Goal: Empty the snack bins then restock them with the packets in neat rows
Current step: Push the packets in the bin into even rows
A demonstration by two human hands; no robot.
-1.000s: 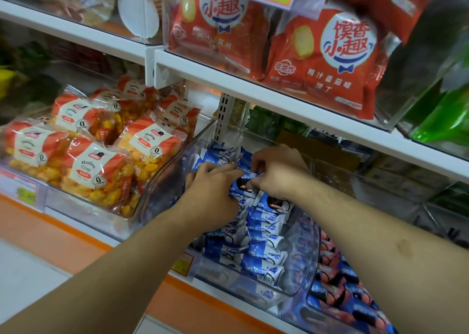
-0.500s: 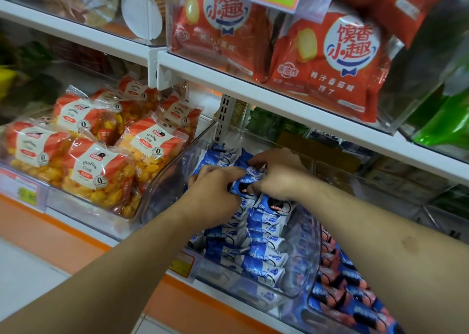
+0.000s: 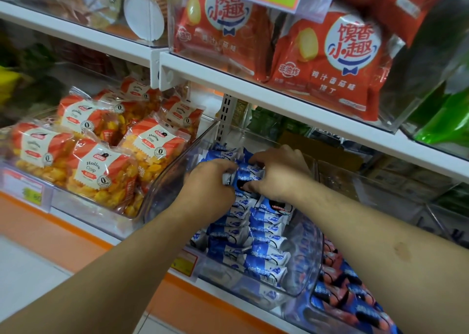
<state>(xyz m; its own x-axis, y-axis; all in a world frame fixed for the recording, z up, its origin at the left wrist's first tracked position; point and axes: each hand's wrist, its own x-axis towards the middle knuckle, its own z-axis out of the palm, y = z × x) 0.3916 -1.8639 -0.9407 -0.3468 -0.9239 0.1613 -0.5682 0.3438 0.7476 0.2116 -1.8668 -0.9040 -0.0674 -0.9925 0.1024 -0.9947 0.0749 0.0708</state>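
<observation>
1. Both hands are reached to the far end of the clear bin (image 3: 162,194), where the rows of blue packets (image 3: 256,245) are judged to be unfinished.
2. The left hand (image 3: 210,186) is laid over the left row with its fingers curled down onto a packet; the grip underneath is hidden, so whether it is pinched cannot be told.
3. The right hand (image 3: 276,174) is held beside it, fingers bent onto a blue packet (image 3: 250,175) between the hands, seemingly to press it into line.
4. The bin holds two rows of blue packets, overlapped towards the near end.
5. The bin on the left (image 3: 83,207) holds orange crisp bags (image 3: 99,171).
6. On the shelf above (image 3: 291,105), red bags (image 3: 330,62) sit in a clear box.
</observation>
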